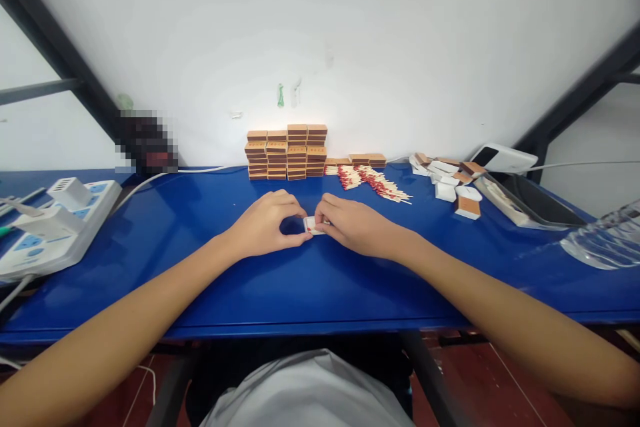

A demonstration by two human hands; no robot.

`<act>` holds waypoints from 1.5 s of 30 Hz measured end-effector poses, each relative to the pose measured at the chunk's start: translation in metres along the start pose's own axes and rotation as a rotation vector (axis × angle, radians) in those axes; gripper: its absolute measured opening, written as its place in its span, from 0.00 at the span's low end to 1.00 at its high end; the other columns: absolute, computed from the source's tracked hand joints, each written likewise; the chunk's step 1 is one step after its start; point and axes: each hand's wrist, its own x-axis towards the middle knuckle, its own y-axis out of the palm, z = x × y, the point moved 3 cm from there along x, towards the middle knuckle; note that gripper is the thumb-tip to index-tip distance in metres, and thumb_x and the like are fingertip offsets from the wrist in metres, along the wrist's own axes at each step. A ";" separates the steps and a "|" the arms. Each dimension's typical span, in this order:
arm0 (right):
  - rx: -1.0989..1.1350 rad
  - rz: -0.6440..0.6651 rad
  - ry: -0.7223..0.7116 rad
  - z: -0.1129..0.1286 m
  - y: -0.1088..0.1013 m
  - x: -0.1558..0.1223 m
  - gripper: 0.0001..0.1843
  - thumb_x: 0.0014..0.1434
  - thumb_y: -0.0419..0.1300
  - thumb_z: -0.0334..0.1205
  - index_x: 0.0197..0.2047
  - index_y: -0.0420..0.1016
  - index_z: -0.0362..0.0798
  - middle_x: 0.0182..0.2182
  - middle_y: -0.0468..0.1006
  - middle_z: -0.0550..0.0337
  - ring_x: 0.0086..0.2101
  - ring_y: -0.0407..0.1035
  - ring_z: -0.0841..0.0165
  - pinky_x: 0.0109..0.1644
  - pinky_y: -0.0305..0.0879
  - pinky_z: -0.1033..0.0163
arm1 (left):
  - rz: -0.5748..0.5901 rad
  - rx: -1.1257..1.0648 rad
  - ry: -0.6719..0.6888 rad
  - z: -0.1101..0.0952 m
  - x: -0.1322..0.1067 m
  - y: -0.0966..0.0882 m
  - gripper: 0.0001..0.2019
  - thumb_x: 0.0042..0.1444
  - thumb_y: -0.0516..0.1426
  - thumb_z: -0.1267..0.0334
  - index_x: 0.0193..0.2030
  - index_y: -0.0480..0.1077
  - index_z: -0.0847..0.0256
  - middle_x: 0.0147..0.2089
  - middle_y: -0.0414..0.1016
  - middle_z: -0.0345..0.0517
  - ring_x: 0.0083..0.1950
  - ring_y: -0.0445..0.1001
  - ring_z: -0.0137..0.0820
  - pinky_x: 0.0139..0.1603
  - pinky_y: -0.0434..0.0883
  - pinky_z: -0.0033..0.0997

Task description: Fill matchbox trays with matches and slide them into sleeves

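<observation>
A small white matchbox tray (310, 224) with matches in it lies on the blue desk between my hands. My left hand (273, 224) grips its left end between thumb and fingers. Over its right part is my right hand (345, 224), fingers pinched together at the tray; what the fingertips hold is hidden. Behind my hands, loose red-tipped matches (383, 184) lie in a spread pile. Brown matchboxes (287, 154) stand stacked in columns against the wall, left of the matches.
At the right are scattered white trays and brown sleeves (445, 177), a white device (505, 159), a dark-screened phone or tablet (537, 200) and a clear plastic bottle (607, 237). A power strip (95, 214) with plugs and cables sits at the left. The desk's front edge (300, 330) is near my body.
</observation>
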 end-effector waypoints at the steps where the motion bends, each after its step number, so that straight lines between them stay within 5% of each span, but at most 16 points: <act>1: 0.002 0.012 0.003 0.000 -0.001 0.000 0.07 0.75 0.56 0.40 0.44 0.73 0.50 0.45 0.75 0.54 0.36 0.70 0.64 0.40 0.63 0.59 | 0.000 0.001 -0.003 0.000 0.000 0.000 0.12 0.65 0.66 0.51 0.45 0.80 0.58 0.46 0.83 0.48 0.48 0.77 0.41 0.50 0.73 0.42; 5: -0.034 -0.055 0.050 -0.020 -0.013 0.002 0.09 0.76 0.55 0.40 0.45 0.75 0.49 0.47 0.75 0.51 0.40 0.72 0.62 0.43 0.64 0.58 | 0.014 0.006 -0.006 -0.002 0.001 -0.001 0.12 0.64 0.67 0.52 0.47 0.81 0.58 0.47 0.83 0.48 0.48 0.77 0.41 0.51 0.73 0.43; 9: -0.169 -0.160 0.162 -0.077 -0.023 0.003 0.09 0.73 0.56 0.37 0.46 0.78 0.49 0.48 0.76 0.47 0.44 0.73 0.58 0.47 0.66 0.56 | 0.037 -0.003 -0.025 -0.002 0.001 -0.001 0.12 0.65 0.67 0.52 0.49 0.82 0.56 0.48 0.82 0.48 0.48 0.77 0.41 0.52 0.73 0.43; 13: -0.179 -0.119 0.203 -0.128 -0.021 0.001 0.11 0.72 0.57 0.38 0.49 0.81 0.49 0.48 0.76 0.47 0.44 0.74 0.58 0.49 0.68 0.55 | 0.040 -0.006 -0.021 -0.002 0.000 -0.002 0.13 0.65 0.66 0.51 0.49 0.82 0.57 0.48 0.82 0.49 0.49 0.76 0.41 0.51 0.73 0.43; 17: -0.183 -0.113 0.204 -0.145 -0.017 0.003 0.11 0.72 0.57 0.39 0.48 0.81 0.48 0.48 0.76 0.47 0.42 0.73 0.59 0.49 0.68 0.55 | 0.040 -0.002 -0.020 -0.001 0.000 -0.003 0.13 0.65 0.66 0.51 0.49 0.82 0.57 0.48 0.82 0.49 0.48 0.76 0.41 0.51 0.73 0.43; 36: -0.186 -0.079 0.230 -0.140 -0.014 0.004 0.09 0.73 0.54 0.38 0.44 0.75 0.47 0.45 0.76 0.46 0.39 0.72 0.59 0.45 0.67 0.56 | 0.044 0.003 -0.015 -0.002 0.001 -0.003 0.12 0.66 0.66 0.52 0.49 0.82 0.56 0.47 0.83 0.48 0.49 0.76 0.41 0.51 0.73 0.43; 40: -0.134 -0.112 0.179 -0.112 -0.018 0.005 0.09 0.74 0.54 0.40 0.43 0.73 0.48 0.44 0.76 0.46 0.40 0.72 0.58 0.46 0.66 0.55 | 0.027 0.001 -0.019 -0.002 0.001 -0.004 0.13 0.65 0.67 0.52 0.49 0.82 0.57 0.47 0.82 0.48 0.49 0.77 0.41 0.51 0.73 0.42; 45: 0.026 -0.131 0.039 -0.045 -0.017 0.004 0.10 0.75 0.54 0.44 0.44 0.72 0.50 0.44 0.76 0.50 0.41 0.72 0.60 0.46 0.66 0.57 | 0.023 0.012 -0.034 0.000 0.000 -0.002 0.13 0.64 0.67 0.53 0.49 0.81 0.58 0.46 0.82 0.48 0.48 0.76 0.41 0.49 0.73 0.42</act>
